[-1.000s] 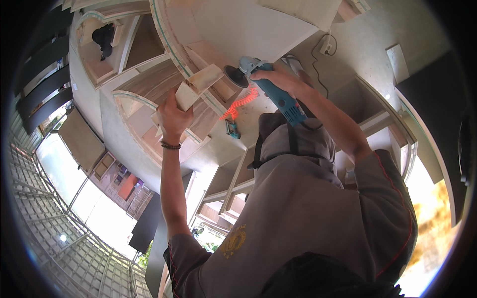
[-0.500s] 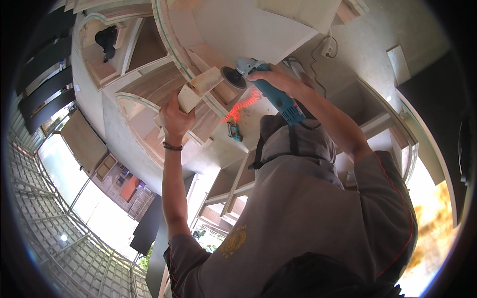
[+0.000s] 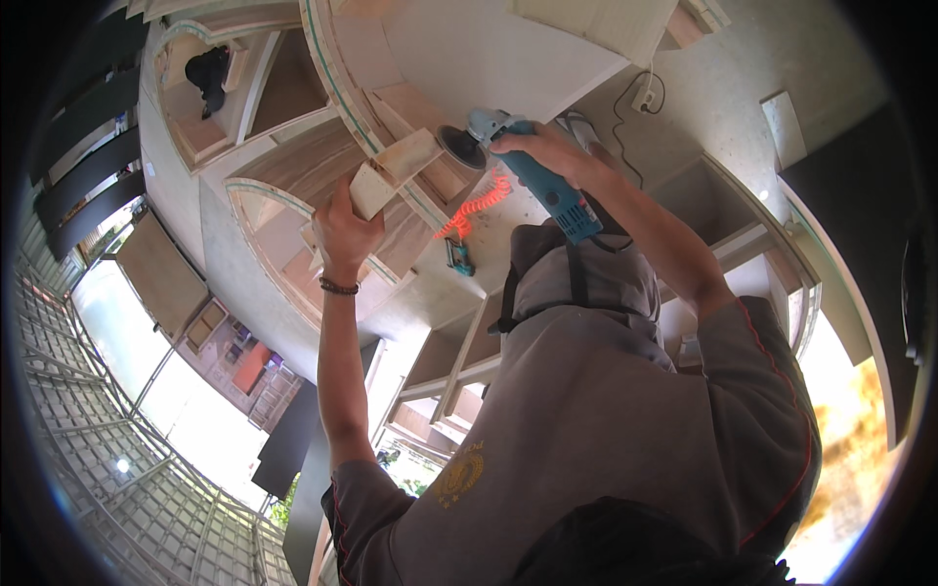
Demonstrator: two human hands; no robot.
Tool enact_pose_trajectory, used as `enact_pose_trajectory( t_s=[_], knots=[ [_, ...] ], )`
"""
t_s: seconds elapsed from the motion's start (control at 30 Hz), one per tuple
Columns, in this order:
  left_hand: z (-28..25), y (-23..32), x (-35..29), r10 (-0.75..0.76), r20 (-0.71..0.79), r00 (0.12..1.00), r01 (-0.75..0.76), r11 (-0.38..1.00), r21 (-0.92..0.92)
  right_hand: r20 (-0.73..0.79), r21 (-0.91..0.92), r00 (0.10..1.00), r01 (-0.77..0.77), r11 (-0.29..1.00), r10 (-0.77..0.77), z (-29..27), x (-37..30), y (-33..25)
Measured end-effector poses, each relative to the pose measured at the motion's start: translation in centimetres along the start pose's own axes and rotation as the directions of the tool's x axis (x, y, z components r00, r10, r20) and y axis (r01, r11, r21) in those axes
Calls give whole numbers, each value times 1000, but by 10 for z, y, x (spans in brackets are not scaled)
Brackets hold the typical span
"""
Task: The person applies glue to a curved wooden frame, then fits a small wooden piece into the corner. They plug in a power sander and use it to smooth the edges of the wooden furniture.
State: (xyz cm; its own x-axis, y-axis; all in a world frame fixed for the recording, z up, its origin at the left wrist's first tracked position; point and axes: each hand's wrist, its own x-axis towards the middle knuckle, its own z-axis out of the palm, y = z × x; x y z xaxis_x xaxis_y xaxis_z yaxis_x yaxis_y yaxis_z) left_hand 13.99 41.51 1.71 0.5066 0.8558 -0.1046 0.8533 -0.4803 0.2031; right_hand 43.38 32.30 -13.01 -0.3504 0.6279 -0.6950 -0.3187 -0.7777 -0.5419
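My right hand (image 3: pixel 552 154) is wrapped round the body of a blue-green angle grinder (image 3: pixel 547 186). Its round dark disc (image 3: pixel 461 147) faces left, close to the end of a pale wooden piece (image 3: pixel 408 156); I cannot tell whether they touch. My left hand (image 3: pixel 347 234), with a beaded bracelet on the wrist, grips the near block-like end (image 3: pixel 371 190) of that wood; its fingers are partly hidden. The piece lies across the curved edge of a wooden cabinet frame (image 3: pixel 342 98).
An orange coiled air hose (image 3: pixel 481 203) runs to a small blue-green tool (image 3: pixel 459 257) on the floor. A black object (image 3: pixel 208 80) lies in a cabinet compartment. A dark cord leads to a socket block (image 3: pixel 642 100) at the upper right. More unfinished cabinets (image 3: pixel 733 234) stand on the right.
My right hand and the grinder have shifted slightly up and to the right. My left hand and the wooden piece stay almost where they were.
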Motion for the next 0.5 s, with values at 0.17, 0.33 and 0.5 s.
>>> enact_pose_trajectory(
  t_s=[0.17,0.33,0.5],
  knots=[
    [0,1,0,-16,15,1000,16,1000,9,17,-22,1000,27,999,-27,4,-5,-7],
    [0,4,3,-5,-10,1000,5,1000,-20,-22,-65,993,116,991,-118,14,-19,-15],
    [0,5,3,9,-22,1000,-10,1000,-28,-13,-146,995,91,985,-94,22,-36,-26]
  ],
)
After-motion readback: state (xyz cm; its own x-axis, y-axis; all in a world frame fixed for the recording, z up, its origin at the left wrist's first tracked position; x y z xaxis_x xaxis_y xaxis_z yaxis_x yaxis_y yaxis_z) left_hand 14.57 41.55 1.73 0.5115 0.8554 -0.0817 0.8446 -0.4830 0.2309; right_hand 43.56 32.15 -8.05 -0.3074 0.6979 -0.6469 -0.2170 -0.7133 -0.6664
